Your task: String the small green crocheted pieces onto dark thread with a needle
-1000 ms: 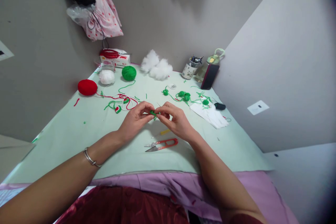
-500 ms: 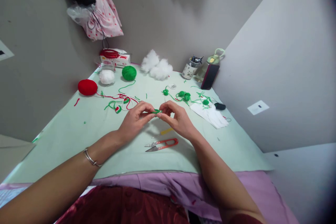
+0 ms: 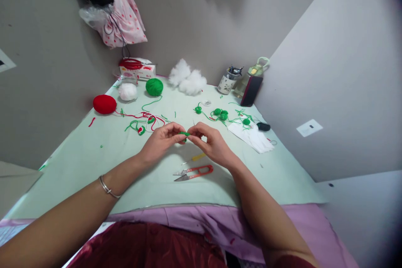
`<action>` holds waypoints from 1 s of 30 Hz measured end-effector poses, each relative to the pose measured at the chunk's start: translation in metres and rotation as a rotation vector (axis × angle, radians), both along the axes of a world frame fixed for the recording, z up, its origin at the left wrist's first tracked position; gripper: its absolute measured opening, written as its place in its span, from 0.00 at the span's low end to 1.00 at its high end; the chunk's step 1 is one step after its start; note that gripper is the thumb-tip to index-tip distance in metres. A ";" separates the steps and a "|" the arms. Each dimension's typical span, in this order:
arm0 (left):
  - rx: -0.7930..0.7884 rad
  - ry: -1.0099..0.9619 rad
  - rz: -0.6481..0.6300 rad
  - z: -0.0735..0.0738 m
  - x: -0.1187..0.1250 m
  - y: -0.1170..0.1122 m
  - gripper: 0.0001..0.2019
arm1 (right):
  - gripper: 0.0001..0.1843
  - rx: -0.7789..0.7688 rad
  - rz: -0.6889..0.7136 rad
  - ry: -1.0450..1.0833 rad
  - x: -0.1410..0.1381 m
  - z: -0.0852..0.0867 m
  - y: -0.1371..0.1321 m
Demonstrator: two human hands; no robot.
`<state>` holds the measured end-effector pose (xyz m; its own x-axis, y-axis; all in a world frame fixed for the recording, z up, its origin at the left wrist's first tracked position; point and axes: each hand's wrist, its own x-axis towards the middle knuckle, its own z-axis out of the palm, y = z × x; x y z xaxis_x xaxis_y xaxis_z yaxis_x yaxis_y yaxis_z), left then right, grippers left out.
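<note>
My left hand (image 3: pixel 161 141) and my right hand (image 3: pixel 210 142) meet above the middle of the pale green table (image 3: pixel 94 155). Both pinch one small green crocheted piece (image 3: pixel 184 134) between thumb and fingertips. A thin needle tip seems to stick up by my right fingers. Just below my hands lie red thread snips (image 3: pixel 194 172) and a yellow-handled crochet hook (image 3: pixel 195 158).
Red (image 3: pixel 104 104), white (image 3: pixel 128 91) and green (image 3: pixel 154 87) yarn balls sit at the back left, with loose red and green strands (image 3: pixel 143 120). White stuffing (image 3: pixel 187 79), a jar (image 3: pixel 228 81), a bottle (image 3: pixel 251 81), small green crocheted pieces (image 3: pixel 221 114) and white paper (image 3: pixel 251 137) lie at the back right.
My hands have stayed together on the green piece, shifting only slightly while turning it between the fingertips. The crochet hook on the table shows more from under my right hand.
</note>
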<state>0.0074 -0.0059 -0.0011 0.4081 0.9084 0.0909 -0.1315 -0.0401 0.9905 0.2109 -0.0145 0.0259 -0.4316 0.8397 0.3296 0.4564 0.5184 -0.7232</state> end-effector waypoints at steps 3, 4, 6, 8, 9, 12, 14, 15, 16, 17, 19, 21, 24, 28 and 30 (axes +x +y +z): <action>-0.062 -0.001 0.010 0.001 -0.002 0.001 0.13 | 0.15 -0.030 -0.004 0.058 0.006 0.003 0.001; -0.072 0.005 0.009 0.001 -0.002 0.002 0.14 | 0.18 -0.029 -0.016 0.084 0.008 0.003 0.002; -0.076 0.015 0.010 0.001 -0.003 0.002 0.13 | 0.21 -0.022 -0.055 0.140 0.013 0.005 0.004; -0.065 0.021 0.016 0.001 -0.004 0.002 0.12 | 0.18 -0.018 -0.109 0.205 0.017 0.007 0.006; -0.061 0.027 0.021 0.000 -0.004 0.002 0.12 | 0.14 -0.015 -0.135 0.238 0.019 0.008 0.007; -0.062 0.053 0.022 -0.001 -0.004 0.003 0.12 | 0.05 0.066 -0.200 0.254 0.022 0.011 0.009; -0.070 0.058 0.015 -0.002 -0.004 0.004 0.13 | 0.04 0.161 -0.194 0.186 0.023 0.011 0.008; -0.071 0.056 0.011 -0.002 -0.004 0.004 0.13 | 0.04 0.200 -0.172 0.144 0.022 0.011 0.008; -0.069 0.053 0.006 -0.002 -0.004 0.004 0.13 | 0.05 0.223 -0.143 0.102 0.021 0.010 0.007; -0.065 0.052 0.003 -0.002 -0.004 0.003 0.12 | 0.06 0.234 -0.114 0.065 0.021 0.010 0.007; -0.054 0.058 -0.003 -0.001 -0.004 0.002 0.11 | 0.07 0.248 -0.078 0.006 0.019 0.008 0.006; -0.051 0.064 -0.013 0.000 -0.004 0.001 0.11 | 0.08 0.264 -0.077 -0.037 0.019 0.007 0.006; -0.049 0.060 -0.028 0.000 -0.005 0.001 0.11 | 0.08 0.275 -0.085 -0.072 0.019 0.006 0.006; -0.047 0.059 -0.037 -0.001 -0.004 0.001 0.11 | 0.08 0.280 -0.073 -0.104 0.019 0.006 0.006; -0.041 0.067 -0.037 -0.001 -0.004 0.001 0.11 | 0.09 0.282 -0.070 -0.112 0.020 0.006 0.006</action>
